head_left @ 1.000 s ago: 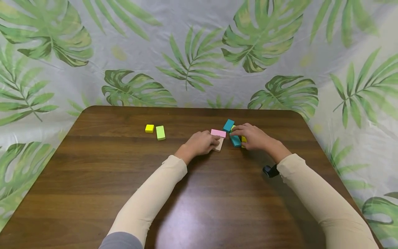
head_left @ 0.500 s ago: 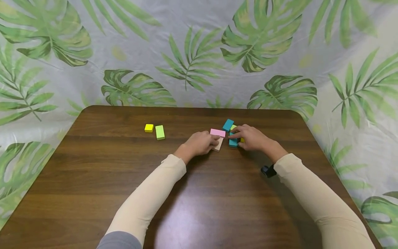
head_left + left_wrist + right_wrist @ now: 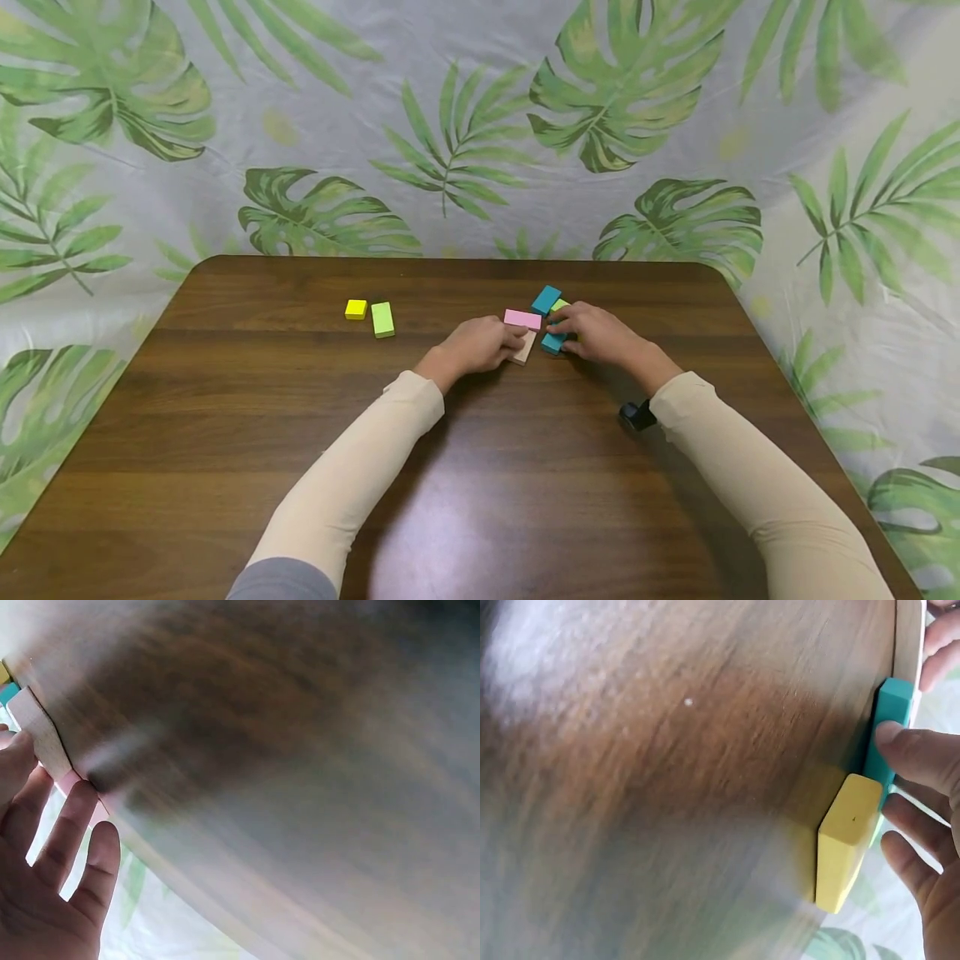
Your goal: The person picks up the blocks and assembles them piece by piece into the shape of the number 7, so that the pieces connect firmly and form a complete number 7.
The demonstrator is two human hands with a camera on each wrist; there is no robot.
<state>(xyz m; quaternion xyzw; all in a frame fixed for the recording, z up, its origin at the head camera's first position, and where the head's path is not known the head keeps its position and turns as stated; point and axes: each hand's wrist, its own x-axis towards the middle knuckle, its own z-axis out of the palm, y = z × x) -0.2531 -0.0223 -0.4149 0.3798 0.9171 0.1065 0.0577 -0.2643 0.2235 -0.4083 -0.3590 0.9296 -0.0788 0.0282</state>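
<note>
At centre right of the head view, the right hand [image 3: 603, 335] covers part of the lower teal block [image 3: 553, 344] and of the green block [image 3: 558, 306] above it, while the left hand [image 3: 478, 344] hides part of the wooden block [image 3: 527, 348]. In the left wrist view, the left edge cuts off a yellow block [image 3: 4, 673], and the table [image 3: 247, 750] is blurred.
</note>
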